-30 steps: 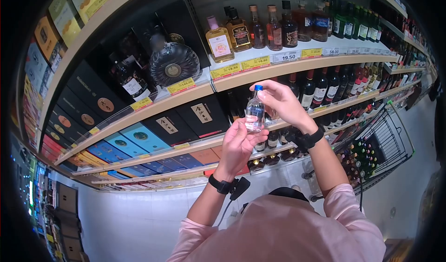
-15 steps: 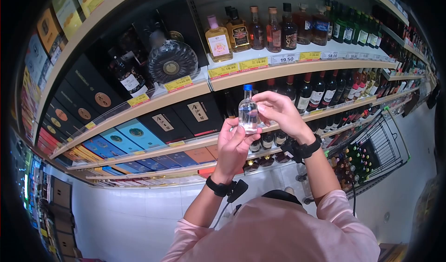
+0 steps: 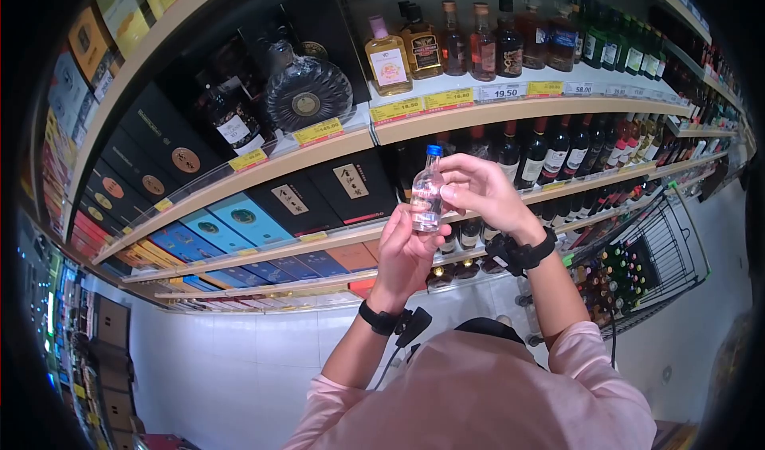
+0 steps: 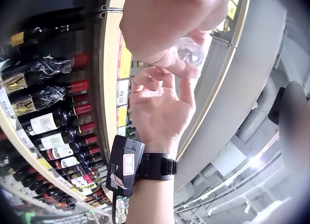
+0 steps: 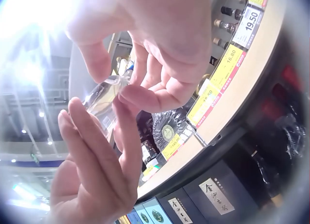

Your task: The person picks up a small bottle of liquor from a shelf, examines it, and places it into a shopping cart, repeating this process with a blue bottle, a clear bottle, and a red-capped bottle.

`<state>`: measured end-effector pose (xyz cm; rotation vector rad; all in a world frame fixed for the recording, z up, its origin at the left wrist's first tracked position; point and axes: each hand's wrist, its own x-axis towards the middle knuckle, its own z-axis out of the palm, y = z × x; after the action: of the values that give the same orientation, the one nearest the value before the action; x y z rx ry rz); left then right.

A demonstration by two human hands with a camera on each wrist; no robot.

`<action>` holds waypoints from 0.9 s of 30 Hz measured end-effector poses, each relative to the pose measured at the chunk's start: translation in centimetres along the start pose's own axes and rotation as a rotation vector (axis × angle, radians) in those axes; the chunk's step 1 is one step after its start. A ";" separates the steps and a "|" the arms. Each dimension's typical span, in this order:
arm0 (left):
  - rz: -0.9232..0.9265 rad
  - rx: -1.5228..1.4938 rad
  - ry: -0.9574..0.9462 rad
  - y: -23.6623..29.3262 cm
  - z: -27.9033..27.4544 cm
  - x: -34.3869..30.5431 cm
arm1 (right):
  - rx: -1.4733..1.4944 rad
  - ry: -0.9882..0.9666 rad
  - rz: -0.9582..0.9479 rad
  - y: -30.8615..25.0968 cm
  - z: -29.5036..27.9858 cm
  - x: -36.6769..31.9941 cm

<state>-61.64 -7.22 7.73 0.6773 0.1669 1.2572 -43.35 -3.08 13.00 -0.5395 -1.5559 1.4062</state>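
Observation:
A small clear glass bottle (image 3: 426,195) with a blue cap (image 3: 433,150) is held up before the shelves, its top leaning slightly right in the head view. My left hand (image 3: 404,252) grips the lower part between thumb and fingers. From the right, my right hand (image 3: 488,188) pinches its upper side, thumb against the glass. Seen from the left wrist, the round base of the bottle (image 4: 189,52) shows beneath my left hand (image 4: 174,25), with my right hand (image 4: 162,107) beyond. Fingers of both hands cover parts of the glass in the right wrist view.
Liquor bottles (image 3: 482,43) line the upper shelf above price tags (image 3: 502,93). Wine bottles (image 3: 534,159) fill the shelf below, and boxed liquor (image 3: 291,203) stands to the left. A shopping cart (image 3: 677,243) with several bottles is at the right.
The bottle has turned in my fingers, and lettering now shows on its front. It leans right after standing upright half a second ago, and my right fingers have closed in on it.

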 end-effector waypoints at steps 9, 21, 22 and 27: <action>-0.014 0.028 0.018 -0.3 0.0 -0.7 | 0.069 0.024 -0.020 1.1 0.5 -0.3; 0.120 0.335 0.247 -2.2 0.0 -1.1 | -0.031 0.162 -0.017 1.4 0.0 -0.6; 0.115 0.338 0.251 -2.1 0.1 -1.2 | -0.043 0.153 -0.053 1.3 0.1 -0.5; -0.129 0.029 0.032 -1.0 0.2 -1.3 | 0.010 0.143 -0.054 0.8 0.3 -0.4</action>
<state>-61.12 -8.63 7.03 0.6610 0.2516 1.1443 -43.62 -3.35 12.12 -0.5748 -1.4388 1.3051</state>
